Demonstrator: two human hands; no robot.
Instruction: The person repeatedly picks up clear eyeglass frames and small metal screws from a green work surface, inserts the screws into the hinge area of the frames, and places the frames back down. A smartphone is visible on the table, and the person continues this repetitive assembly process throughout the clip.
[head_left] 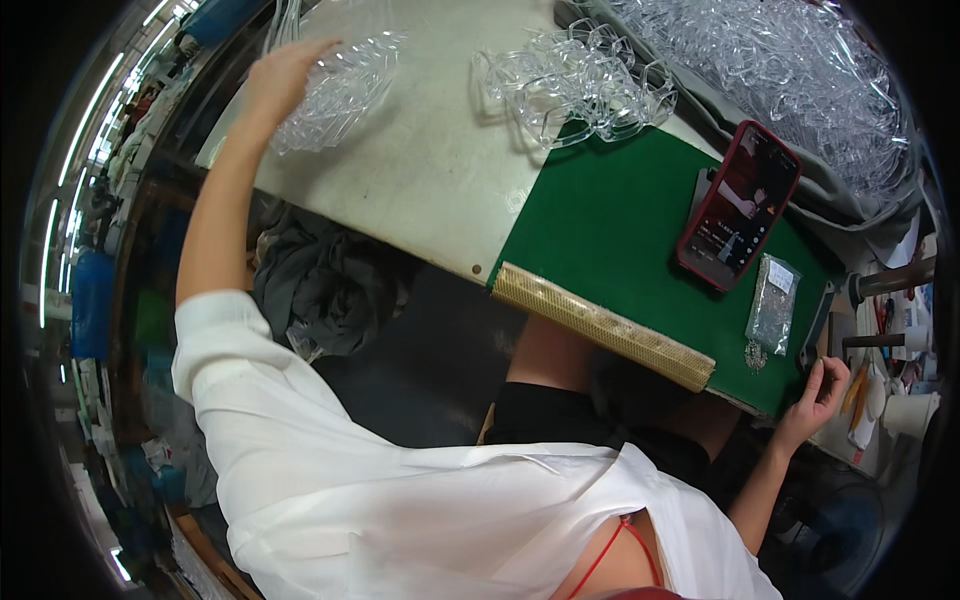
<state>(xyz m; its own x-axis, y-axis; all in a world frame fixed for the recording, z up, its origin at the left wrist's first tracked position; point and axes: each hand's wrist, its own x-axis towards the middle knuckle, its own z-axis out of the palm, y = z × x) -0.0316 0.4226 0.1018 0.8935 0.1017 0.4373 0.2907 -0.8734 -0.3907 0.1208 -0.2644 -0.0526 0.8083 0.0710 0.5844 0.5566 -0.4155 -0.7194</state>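
At the far left of the pale tabletop, my left hand is on a row of nested clear plastic glasses frames, its fingers over their far side. My right hand is at the right front corner of the green mat, fingers curled together beside a dark fitting at the mat's edge. Whatever may be between those fingertips is too small to make out. Close to it lie a small clear bag of tiny metal parts and a little pile of the parts.
A tangle of clear frames lies mid-table; a grey-lined container at the far right holds a large heap. A red-cased phone leans on a stand on the mat. A gold patterned strip edges its front. Dark cloth hangs below the table.
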